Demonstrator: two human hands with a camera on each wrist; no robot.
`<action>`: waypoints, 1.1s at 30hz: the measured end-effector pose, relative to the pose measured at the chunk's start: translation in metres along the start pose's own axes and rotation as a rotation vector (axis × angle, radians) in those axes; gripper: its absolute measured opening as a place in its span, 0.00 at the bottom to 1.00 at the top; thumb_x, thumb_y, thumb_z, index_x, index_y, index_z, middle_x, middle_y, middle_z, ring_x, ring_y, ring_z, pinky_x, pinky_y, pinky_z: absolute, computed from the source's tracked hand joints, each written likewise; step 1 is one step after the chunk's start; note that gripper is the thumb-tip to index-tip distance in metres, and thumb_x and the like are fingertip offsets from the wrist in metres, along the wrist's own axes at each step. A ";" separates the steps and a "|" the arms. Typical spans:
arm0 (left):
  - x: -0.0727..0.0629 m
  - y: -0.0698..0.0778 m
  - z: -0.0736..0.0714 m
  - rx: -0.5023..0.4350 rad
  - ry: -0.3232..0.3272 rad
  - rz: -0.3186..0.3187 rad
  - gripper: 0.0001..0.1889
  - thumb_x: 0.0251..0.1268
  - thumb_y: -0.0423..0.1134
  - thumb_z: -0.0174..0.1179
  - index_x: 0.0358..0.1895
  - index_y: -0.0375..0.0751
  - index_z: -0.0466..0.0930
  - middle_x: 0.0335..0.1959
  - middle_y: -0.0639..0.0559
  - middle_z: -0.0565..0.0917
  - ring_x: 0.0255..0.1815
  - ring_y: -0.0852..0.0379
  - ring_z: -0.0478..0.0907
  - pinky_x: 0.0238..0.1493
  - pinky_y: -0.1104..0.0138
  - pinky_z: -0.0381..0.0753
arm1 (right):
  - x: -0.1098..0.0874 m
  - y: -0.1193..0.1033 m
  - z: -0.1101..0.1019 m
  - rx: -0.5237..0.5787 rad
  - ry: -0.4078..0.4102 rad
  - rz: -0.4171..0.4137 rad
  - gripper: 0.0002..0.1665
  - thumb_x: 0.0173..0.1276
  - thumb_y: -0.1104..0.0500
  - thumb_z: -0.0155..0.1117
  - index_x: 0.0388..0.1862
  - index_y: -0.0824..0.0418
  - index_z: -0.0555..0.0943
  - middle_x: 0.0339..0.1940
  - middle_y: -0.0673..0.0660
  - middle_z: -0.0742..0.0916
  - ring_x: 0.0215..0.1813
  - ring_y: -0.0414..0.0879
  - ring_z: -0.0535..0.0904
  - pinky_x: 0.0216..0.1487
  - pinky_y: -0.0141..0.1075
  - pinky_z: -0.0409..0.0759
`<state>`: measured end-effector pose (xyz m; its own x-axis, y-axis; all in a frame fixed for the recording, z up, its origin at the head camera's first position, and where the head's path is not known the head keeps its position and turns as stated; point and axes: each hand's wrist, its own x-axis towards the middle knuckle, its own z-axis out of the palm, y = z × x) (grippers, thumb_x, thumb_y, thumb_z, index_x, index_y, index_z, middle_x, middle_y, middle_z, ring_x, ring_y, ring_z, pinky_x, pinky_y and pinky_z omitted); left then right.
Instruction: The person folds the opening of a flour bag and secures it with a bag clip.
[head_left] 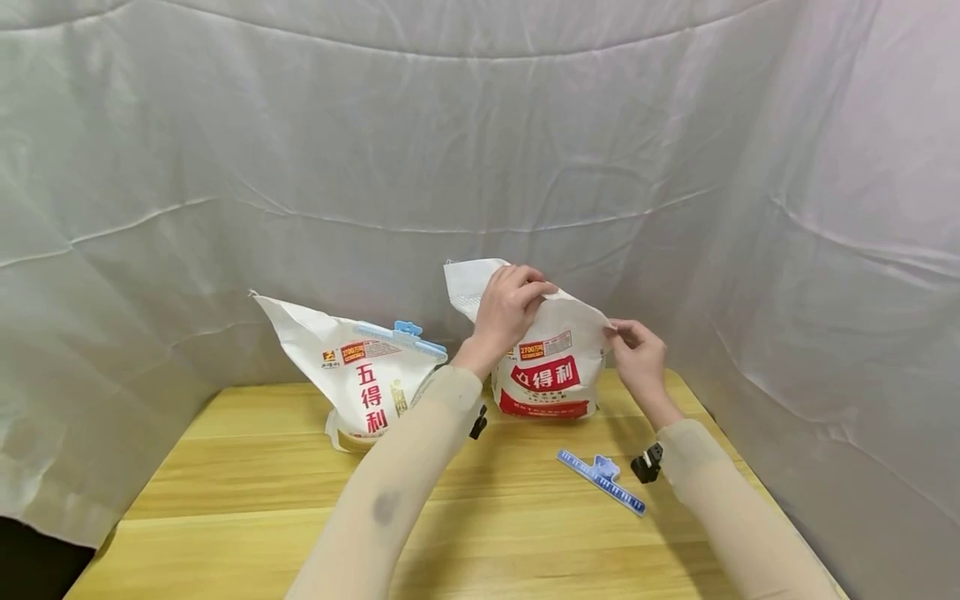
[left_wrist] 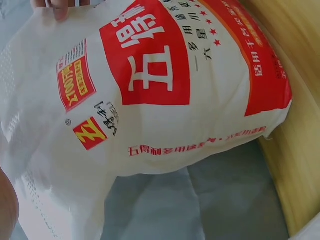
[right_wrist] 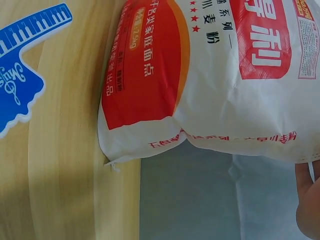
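A white flour bag (head_left: 551, 354) with red printing stands upright at the back of the table. My left hand (head_left: 510, 308) grips its top edge from above, fingers curled over the folded paper. At the bag's upper right corner, my right hand (head_left: 641, 354) pinches the edge between thumb and fingers. The bag's top flap (head_left: 468, 283) sticks out to the left of my left hand. A blue clip (head_left: 602, 480) with a piano-key pattern lies on the table in front; the right wrist view shows part of this clip (right_wrist: 20, 80) beside the bag.
To the left a second flour bag (head_left: 348, 367) leans with its top slanted, a light blue clip (head_left: 401, 337) across its upper edge. Grey cloth (head_left: 480, 150) hangs behind and at both sides of the wooden table (head_left: 255, 475).
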<state>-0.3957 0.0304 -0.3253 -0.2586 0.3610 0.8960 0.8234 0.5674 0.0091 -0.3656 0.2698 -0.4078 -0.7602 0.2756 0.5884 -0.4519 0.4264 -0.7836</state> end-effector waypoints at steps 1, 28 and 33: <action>-0.002 -0.001 -0.001 -0.001 -0.004 0.003 0.07 0.68 0.28 0.67 0.42 0.42 0.92 0.42 0.48 0.88 0.47 0.50 0.82 0.57 0.60 0.77 | 0.000 0.000 0.000 0.009 0.001 -0.005 0.08 0.75 0.65 0.66 0.47 0.68 0.87 0.51 0.64 0.90 0.49 0.40 0.86 0.52 0.23 0.81; -0.004 0.003 -0.013 0.147 -0.388 -0.150 0.14 0.77 0.56 0.57 0.49 0.52 0.85 0.65 0.58 0.82 0.70 0.56 0.73 0.81 0.54 0.52 | -0.007 -0.002 -0.016 -0.020 -0.258 0.050 0.27 0.81 0.42 0.57 0.69 0.55 0.80 0.67 0.58 0.83 0.67 0.54 0.79 0.66 0.46 0.79; 0.001 0.007 -0.007 0.162 -0.312 -0.168 0.11 0.78 0.49 0.59 0.53 0.52 0.86 0.55 0.58 0.86 0.63 0.55 0.78 0.76 0.54 0.60 | -0.001 -0.006 -0.011 0.021 -0.250 0.048 0.25 0.80 0.44 0.60 0.67 0.56 0.82 0.64 0.59 0.86 0.60 0.43 0.82 0.54 0.25 0.80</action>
<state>-0.3869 0.0297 -0.3215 -0.5446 0.4467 0.7098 0.6724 0.7384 0.0512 -0.3565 0.2765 -0.4014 -0.8714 0.0725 0.4851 -0.4202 0.3998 -0.8146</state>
